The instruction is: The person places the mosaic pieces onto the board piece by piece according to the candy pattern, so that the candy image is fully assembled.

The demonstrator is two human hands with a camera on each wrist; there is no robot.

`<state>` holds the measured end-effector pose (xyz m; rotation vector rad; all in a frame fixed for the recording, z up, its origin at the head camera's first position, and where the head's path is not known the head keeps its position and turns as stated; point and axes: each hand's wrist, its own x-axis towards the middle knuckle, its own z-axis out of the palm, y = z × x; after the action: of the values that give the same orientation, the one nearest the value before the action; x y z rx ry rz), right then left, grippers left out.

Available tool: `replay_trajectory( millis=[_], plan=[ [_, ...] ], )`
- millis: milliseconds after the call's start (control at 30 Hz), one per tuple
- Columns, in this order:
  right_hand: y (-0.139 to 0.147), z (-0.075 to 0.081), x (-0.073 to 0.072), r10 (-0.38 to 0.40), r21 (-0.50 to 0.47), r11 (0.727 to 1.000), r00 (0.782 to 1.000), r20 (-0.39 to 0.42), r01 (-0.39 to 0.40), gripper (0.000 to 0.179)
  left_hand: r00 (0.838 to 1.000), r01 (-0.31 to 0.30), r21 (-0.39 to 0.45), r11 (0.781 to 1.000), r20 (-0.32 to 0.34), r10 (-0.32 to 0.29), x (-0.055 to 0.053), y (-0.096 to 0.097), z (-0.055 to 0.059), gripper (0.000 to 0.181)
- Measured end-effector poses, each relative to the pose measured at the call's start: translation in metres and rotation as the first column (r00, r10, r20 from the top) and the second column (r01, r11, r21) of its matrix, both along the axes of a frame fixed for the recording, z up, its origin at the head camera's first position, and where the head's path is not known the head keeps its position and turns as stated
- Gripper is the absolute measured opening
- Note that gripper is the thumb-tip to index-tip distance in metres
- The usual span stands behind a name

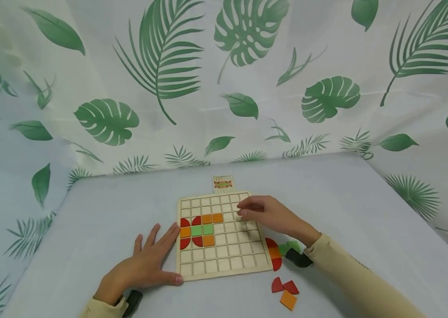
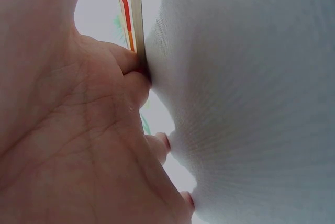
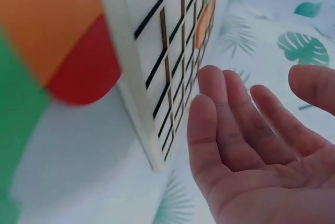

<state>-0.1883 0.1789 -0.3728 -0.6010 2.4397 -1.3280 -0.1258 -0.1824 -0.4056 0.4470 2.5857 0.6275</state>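
A pale wooden grid board [image 1: 231, 260] lies on the table, with red quarter-round tiles [image 1: 185, 243], orange square tiles [image 1: 217, 217] and green square tiles [image 1: 196, 230] set in its left cells. My left hand [image 1: 144, 260] is spread on the table, with its thumb and fingertips at the board's left edge; in the left wrist view its fingers touch that edge. Above the board's right part hovers my right hand [image 1: 273, 214]. The right wrist view shows that hand [image 3: 251, 140] with loosely bent fingers, thumb apart and nothing held.
A small pattern card [image 1: 223, 183] lies at the board's far edge. Beside the right edge are loose red and orange tiles [image 1: 274, 251] and green tiles [image 1: 293, 245]. Nearer me lie two red quarter-rounds [image 1: 277, 285] and an orange square [image 1: 288, 300]. A leaf-printed curtain [image 1: 224, 110] stands behind.
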Motion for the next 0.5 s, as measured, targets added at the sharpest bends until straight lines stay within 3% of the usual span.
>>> replay_trajectory(
  millis=[200,500],
  plan=[
    [0.022,0.006,0.019,0.03,0.016,0.999,1.0,0.007,-0.03,0.039,1.0,-0.002,0.002,1.0,0.005,0.002,0.001,0.0,0.003,0.13],
    [0.05,0.009,0.042,0.008,-0.033,0.999,1.0,0.029,-0.007,0.042,1.0,-0.001,-0.016,1.0,0.006,0.001,0.001,0.001,0.002,0.13]
  ],
)
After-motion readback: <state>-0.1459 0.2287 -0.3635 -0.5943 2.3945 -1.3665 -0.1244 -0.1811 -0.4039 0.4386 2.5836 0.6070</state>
